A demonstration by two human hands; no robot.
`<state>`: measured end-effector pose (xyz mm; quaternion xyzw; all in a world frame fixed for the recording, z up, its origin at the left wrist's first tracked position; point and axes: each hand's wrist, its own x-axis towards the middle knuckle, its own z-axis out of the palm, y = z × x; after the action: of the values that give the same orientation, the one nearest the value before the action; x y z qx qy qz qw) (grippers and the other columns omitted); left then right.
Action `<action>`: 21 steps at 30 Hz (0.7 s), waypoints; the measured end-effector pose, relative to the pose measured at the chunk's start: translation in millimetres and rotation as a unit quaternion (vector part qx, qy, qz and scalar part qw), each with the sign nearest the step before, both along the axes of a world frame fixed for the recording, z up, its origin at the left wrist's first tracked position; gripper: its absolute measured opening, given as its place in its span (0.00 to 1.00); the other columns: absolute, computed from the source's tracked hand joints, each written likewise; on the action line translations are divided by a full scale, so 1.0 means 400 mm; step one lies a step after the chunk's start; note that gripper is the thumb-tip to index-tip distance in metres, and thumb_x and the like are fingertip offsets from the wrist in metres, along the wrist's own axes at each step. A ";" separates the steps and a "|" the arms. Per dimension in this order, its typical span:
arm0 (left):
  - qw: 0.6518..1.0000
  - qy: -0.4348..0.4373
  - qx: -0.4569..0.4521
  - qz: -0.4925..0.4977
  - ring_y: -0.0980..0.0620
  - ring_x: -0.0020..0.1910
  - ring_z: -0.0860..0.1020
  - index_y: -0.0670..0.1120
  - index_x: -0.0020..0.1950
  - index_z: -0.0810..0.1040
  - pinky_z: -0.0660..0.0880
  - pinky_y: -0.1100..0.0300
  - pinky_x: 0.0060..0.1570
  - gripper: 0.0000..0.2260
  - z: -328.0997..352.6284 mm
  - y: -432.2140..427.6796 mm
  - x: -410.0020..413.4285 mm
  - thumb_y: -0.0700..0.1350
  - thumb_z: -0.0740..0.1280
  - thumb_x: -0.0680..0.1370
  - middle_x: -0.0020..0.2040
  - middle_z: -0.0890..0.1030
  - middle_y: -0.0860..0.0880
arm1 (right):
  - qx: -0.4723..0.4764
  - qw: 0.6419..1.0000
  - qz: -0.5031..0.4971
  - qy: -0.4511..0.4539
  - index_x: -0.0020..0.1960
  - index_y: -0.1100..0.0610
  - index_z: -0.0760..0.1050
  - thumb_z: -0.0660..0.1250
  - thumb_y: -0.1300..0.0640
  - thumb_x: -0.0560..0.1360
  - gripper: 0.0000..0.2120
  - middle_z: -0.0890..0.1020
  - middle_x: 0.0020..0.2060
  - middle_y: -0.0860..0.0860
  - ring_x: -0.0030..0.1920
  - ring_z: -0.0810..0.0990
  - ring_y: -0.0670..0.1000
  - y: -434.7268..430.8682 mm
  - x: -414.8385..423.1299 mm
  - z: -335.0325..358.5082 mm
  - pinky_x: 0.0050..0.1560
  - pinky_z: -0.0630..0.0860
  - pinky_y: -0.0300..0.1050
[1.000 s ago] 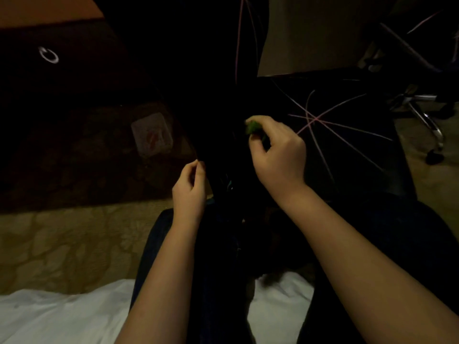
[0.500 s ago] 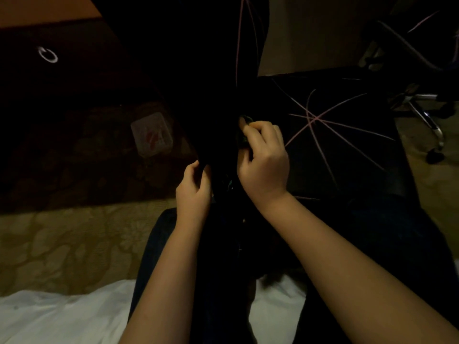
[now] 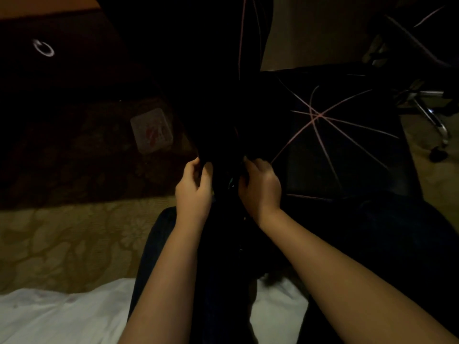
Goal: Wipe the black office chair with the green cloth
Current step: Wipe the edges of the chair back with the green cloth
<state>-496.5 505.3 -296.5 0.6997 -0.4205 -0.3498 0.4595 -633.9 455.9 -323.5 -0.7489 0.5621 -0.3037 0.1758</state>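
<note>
Left hand fingers are curling round a dark edge of the black office chair, pinching it. Right hand fingers are curling inward against the same edge; what they are holding is too dark to tell. A faint greenish speck, possibly the green cloth, is showing between the hands. Patterned carpet is lying below.

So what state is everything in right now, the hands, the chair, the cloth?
Left hand: fingers curled, gripping the chair's dark edge.
Right hand: fingers curled against the same part; what they hold is lost in the dark.
Black office chair: standing right in front, gripped at its edge.
Green cloth: not visible here.
Second chair: standing apart on the right, untouched.
Packet: lying flat on the carpet.
</note>
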 end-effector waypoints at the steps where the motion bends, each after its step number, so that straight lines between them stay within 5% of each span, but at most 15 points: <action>1: 1.000 0.000 -0.004 0.001 0.76 0.43 0.74 0.49 0.69 0.71 0.70 0.78 0.39 0.19 -0.001 0.002 0.000 0.56 0.58 0.82 0.51 0.76 0.61 | 0.029 0.999 0.014 0.028 0.69 0.60 0.72 0.64 0.60 0.77 0.21 0.78 0.58 0.59 0.59 0.76 0.60 0.002 0.004 -0.015 0.53 0.75 0.50; 6: 1.000 0.005 0.000 -0.008 0.80 0.44 0.72 0.51 0.71 0.70 0.68 0.80 0.39 0.19 -0.007 0.005 0.009 0.56 0.58 0.82 0.52 0.74 0.64 | 0.051 0.999 0.006 -0.014 0.68 0.62 0.73 0.64 0.61 0.77 0.19 0.78 0.61 0.60 0.62 0.75 0.59 0.006 0.016 -0.008 0.59 0.74 0.50; 11: 1.000 0.012 -0.008 -0.004 0.81 0.46 0.70 0.52 0.69 0.71 0.67 0.81 0.41 0.17 -0.007 0.003 0.013 0.54 0.58 0.83 0.53 0.73 0.65 | -0.004 0.992 -0.047 -0.120 0.59 0.64 0.79 0.66 0.66 0.73 0.15 0.82 0.53 0.62 0.54 0.80 0.61 -0.002 0.013 0.033 0.54 0.78 0.52; 17: 1.000 0.024 0.002 -0.003 0.83 0.45 0.69 0.57 0.65 0.70 0.66 0.82 0.40 0.12 -0.008 0.003 0.014 0.55 0.58 0.82 0.52 0.73 0.66 | -0.056 0.952 -0.101 -0.283 0.61 0.63 0.75 0.67 0.71 0.72 0.18 0.81 0.52 0.55 0.54 0.80 0.50 0.001 0.016 0.119 0.55 0.72 0.31; 21: 1.000 0.021 0.006 0.005 0.83 0.46 0.69 0.56 0.67 0.71 0.66 0.83 0.40 0.14 -0.013 0.003 0.015 0.55 0.58 0.82 0.52 0.73 0.67 | -0.188 0.923 -0.080 -0.328 0.53 0.62 0.75 0.68 0.70 0.68 0.14 0.79 0.49 0.50 0.52 0.78 0.44 -0.026 0.012 0.227 0.55 0.72 0.32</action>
<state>-490.4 506.4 -301.8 0.6972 -0.4050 -0.3650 0.4655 -629.1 445.5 -232.9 -0.5797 0.4636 -0.6450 0.1817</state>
